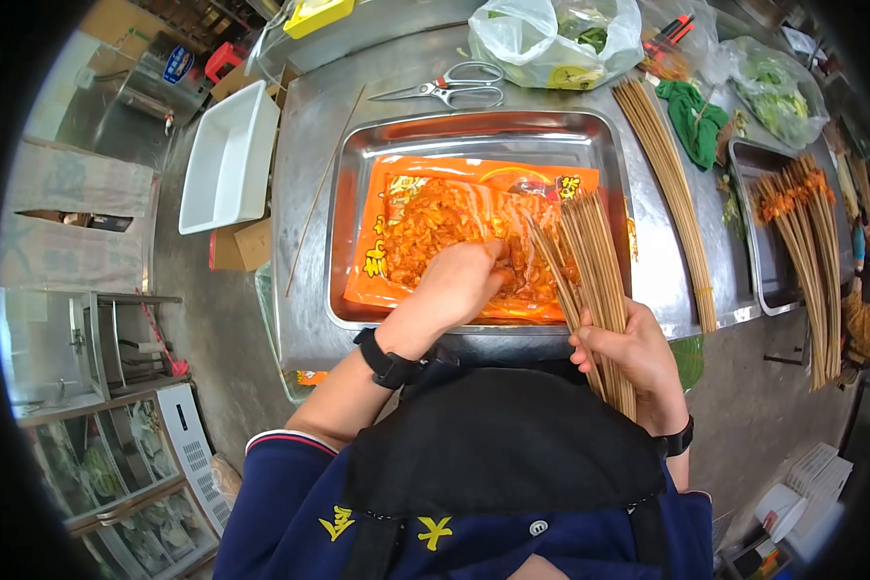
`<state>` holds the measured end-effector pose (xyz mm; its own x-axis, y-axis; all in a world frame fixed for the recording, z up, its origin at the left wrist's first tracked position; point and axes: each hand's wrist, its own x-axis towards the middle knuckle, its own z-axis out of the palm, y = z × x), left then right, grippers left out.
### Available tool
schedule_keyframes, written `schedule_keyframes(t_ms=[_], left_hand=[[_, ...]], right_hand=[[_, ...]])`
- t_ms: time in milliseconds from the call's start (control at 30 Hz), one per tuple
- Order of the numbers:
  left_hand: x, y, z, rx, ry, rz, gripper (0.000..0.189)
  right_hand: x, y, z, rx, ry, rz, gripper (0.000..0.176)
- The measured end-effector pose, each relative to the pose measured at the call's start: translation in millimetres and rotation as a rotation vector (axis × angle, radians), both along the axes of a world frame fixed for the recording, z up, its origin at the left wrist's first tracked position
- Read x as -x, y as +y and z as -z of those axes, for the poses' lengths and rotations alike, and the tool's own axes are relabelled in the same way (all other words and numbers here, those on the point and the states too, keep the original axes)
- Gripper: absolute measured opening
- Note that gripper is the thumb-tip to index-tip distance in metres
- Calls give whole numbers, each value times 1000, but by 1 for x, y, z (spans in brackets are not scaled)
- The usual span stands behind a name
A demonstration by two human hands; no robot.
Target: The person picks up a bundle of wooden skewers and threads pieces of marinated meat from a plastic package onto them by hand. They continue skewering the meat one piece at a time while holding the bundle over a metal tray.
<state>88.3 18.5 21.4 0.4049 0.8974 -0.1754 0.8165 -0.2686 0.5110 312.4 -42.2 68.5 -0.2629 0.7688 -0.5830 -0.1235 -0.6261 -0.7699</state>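
My left hand (462, 278) reaches over the steel tray (483, 124), fingers curled together at the red-orange marinated meat pieces (435, 222); its fingertips are partly hidden. The meat lies on a printed orange plastic bag (367, 271), opened out inside the tray. My right hand (633, 353) is closed round a thick bundle of thin wooden skewers (594, 271) at the tray's near right corner. Their upper ends lean over the meat, and a few skewers on the left side stand a little apart from the bundle.
Scissors (445, 92) and one loose skewer lie behind and left of the tray. More skewers (669, 193) lie to the right, beside a green cloth (691, 121). A second tray (768, 271) holds loaded skewers (802, 213). Bags of greens (561, 43) stand behind; a white bin (227, 159) is left.
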Motion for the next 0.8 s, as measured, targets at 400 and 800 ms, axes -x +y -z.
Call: schedule_keyframes(t_ms=[400,800], left_hand=[[-2,-3,3,-56,81,52,19],[-15,-5,9,-34,83,154,18]], right_hand=[[2,-1,1,-11,11,-25,13],[1,-2,0,-13,-4,-39,13]])
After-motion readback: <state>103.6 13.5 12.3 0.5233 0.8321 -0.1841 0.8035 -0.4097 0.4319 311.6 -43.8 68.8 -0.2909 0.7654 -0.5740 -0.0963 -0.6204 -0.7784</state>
